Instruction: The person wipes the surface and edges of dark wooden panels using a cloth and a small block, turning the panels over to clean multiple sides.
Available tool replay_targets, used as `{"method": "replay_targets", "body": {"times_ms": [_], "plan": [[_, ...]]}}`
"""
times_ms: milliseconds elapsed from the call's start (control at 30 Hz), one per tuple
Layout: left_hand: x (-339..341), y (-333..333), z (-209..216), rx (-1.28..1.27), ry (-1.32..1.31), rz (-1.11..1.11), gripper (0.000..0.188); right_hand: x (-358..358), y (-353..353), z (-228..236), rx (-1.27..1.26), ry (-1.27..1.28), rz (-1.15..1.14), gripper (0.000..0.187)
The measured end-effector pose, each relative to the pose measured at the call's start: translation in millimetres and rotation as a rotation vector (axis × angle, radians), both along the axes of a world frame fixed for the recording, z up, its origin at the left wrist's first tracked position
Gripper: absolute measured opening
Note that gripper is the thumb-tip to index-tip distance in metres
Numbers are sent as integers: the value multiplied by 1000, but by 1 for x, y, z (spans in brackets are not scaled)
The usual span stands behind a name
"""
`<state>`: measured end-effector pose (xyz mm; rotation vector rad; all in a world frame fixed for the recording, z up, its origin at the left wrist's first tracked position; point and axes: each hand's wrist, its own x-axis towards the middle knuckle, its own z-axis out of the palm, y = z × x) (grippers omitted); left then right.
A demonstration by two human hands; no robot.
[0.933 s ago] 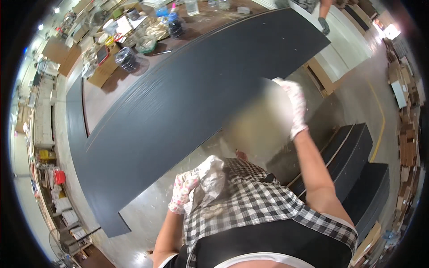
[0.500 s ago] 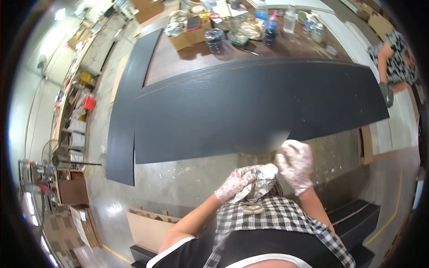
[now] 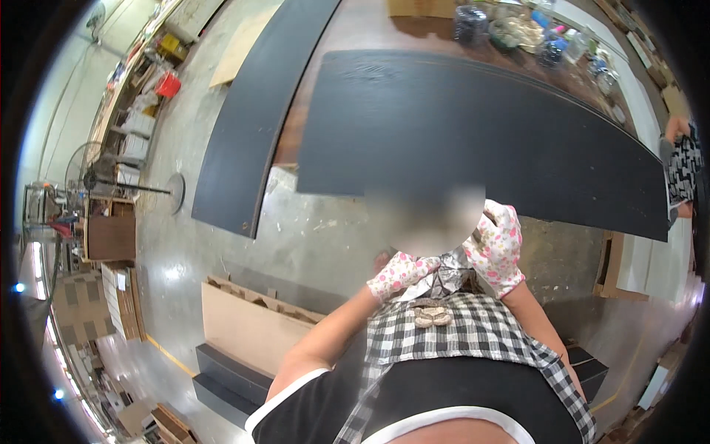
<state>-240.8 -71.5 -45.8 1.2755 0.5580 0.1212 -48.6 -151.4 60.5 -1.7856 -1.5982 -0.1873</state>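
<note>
Both my hands wear flowered work gloves and meet in front of my chest, above my checked apron (image 3: 473, 340). My left hand (image 3: 399, 272) grips a crumpled grey cloth (image 3: 445, 275). My right hand (image 3: 497, 248) closes on the same cloth from the other side, its back toward the camera. A large dark panel (image 3: 481, 140) lies flat on the brown worktable (image 3: 296, 126) just beyond my hands, its near edge closest to my right hand.
A second long dark panel (image 3: 248, 126) lies along the table's left side. Bottles and containers (image 3: 518, 29) crowd the far edge. Another person (image 3: 684, 163) stands at the right end. A tan board (image 3: 251, 329) and stacked dark panels (image 3: 229, 374) sit on the floor; a fan (image 3: 96, 174) stands at the left.
My right hand has come down from the panel's edge to the cloth at my chest, joining the left hand. The view has swung, so the panel now lies across the top.
</note>
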Motion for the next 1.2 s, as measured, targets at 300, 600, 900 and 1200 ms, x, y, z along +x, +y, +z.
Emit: {"method": "replay_targets", "body": {"times_ms": [300, 600, 900, 1200], "plan": [[-102, 54, 22, 206, 107, 39, 38, -153, 158, 9, -91, -92, 332, 26], [-100, 86, 41, -194, 22, -4, 36, -128, 127, 13, -21, -92, 200, 40], [-96, 95, 24, 16, 125, -138, 32, -106, 98, 11, -76, -166, 20, 30], [-60, 90, 28, -40, 49, -294, 39, -82, 40, -11, -102, -113, -309, 33]]}}
